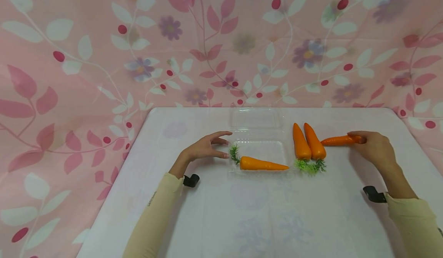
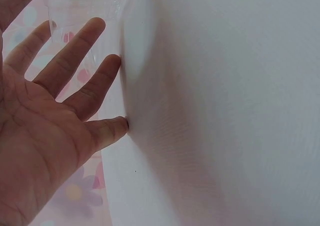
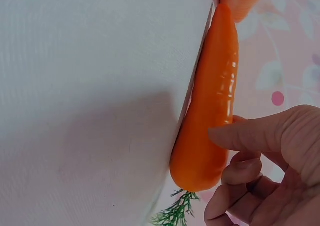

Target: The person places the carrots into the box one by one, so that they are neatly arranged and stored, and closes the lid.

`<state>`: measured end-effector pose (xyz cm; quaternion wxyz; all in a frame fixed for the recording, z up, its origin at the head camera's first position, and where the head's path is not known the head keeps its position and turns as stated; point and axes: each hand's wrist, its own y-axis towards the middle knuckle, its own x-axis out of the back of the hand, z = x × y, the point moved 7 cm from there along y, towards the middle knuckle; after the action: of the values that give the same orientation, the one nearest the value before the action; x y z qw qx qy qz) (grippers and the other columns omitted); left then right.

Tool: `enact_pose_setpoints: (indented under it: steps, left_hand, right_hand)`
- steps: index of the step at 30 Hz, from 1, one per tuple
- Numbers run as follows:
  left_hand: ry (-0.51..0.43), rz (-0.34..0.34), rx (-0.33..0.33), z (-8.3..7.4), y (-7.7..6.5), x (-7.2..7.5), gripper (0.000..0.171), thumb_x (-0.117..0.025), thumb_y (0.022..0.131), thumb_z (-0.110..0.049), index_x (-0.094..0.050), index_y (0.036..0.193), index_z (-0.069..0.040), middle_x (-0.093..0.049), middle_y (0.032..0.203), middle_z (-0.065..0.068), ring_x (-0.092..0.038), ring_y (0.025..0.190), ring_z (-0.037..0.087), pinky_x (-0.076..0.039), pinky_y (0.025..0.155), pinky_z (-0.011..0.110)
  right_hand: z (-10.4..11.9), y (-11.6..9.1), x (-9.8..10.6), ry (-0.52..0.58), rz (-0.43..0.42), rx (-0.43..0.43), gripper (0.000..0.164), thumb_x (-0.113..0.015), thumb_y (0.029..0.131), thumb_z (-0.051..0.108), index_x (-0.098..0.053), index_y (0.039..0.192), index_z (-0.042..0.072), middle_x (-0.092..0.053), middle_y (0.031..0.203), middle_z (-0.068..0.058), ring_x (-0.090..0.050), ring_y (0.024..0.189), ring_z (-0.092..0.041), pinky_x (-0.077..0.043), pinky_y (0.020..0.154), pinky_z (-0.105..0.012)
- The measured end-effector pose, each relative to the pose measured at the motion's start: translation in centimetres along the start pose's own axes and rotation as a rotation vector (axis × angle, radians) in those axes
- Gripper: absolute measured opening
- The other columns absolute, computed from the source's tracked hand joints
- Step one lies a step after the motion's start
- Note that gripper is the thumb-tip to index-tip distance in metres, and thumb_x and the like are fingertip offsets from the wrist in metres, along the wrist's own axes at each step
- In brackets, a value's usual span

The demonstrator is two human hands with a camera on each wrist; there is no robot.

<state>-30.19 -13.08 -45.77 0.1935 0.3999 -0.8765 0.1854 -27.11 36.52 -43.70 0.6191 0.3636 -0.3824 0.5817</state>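
Note:
In the head view my right hand (image 1: pixel 375 148) pinches an orange toy carrot (image 1: pixel 340 140) by its thick end, its tip pointing left toward two more carrots. The right wrist view shows the thumb laid on this carrot (image 3: pixel 207 101), fingers curled behind it, and green leaves (image 3: pixel 177 210) below. At the left edge of a clear plastic box (image 1: pixel 263 147) is my left hand (image 1: pixel 205 146), fingers spread and holding nothing. Inside the box lies one carrot (image 1: pixel 261 163), leaves to the left. The left wrist view has the open palm (image 2: pixel 45 121) with fingertips close to the white tabletop.
Two carrots (image 1: pixel 313 140) lie side by side right of the box, leafy ends toward me. The box's clear lid (image 1: pixel 256 118) is folded back behind it. A white cloth covers the table (image 1: pixel 214 219), and a pink floral curtain (image 1: pixel 221 39) hangs along its far edge.

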Motion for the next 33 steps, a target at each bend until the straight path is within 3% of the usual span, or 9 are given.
enact_pose_setpoints:
  steps: [9, 15, 24, 33]
  left_hand:
    - [-0.002, 0.001, -0.006, -0.16, -0.08, 0.03, 0.085, -0.084, 0.08, -0.035, -0.039, 0.152, -0.026, -0.057, 0.137, 0.002, -0.048, 0.13, 0.016, -0.032, 0.11, 0.053]
    - [0.004, 0.005, -0.007, -0.19, -0.04, -0.08, 0.084, -0.083, 0.081, -0.036, -0.039, 0.152, -0.025, -0.056, 0.138, 0.001, -0.048, 0.13, 0.017, -0.032, 0.11, 0.054]
    - [0.004, 0.003, -0.006, -0.04, -0.07, -0.06, 0.085, -0.083, 0.08, -0.036, -0.038, 0.152, -0.025, -0.056, 0.138, 0.0, -0.048, 0.13, 0.017, -0.033, 0.109, 0.053]
    - [0.003, -0.002, -0.011, 0.02, -0.1, -0.01, 0.086, -0.084, 0.08, -0.036, -0.039, 0.152, -0.025, -0.057, 0.136, 0.0, -0.048, 0.13, 0.016, -0.033, 0.109, 0.052]
  right_hand:
    - [0.3, 0.21, -0.04, 0.038, -0.046, 0.086, 0.028, -0.058, 0.084, 0.0, -0.071, 0.109, -0.001, -0.055, 0.076, -0.013, -0.044, 0.068, -0.029, -0.034, 0.051, -0.032]
    - [0.02, 0.23, -0.38, 0.07, -0.028, 0.044, 0.03, -0.05, 0.083, -0.002, -0.072, 0.102, -0.003, -0.055, 0.08, -0.016, -0.044, 0.069, -0.031, -0.035, 0.05, -0.031]
    - [-0.06, 0.24, -0.55, 0.074, -0.03, 0.028, 0.025, -0.052, 0.081, -0.004, -0.072, 0.097, -0.005, -0.054, 0.079, -0.018, -0.044, 0.07, -0.032, -0.038, 0.051, -0.032]
    - [-0.1, 0.09, -0.73, 0.094, 0.011, 0.001, 0.023, -0.052, 0.086, -0.004, -0.074, 0.093, -0.003, -0.055, 0.1, -0.032, -0.046, 0.085, -0.042, -0.042, 0.061, -0.038]
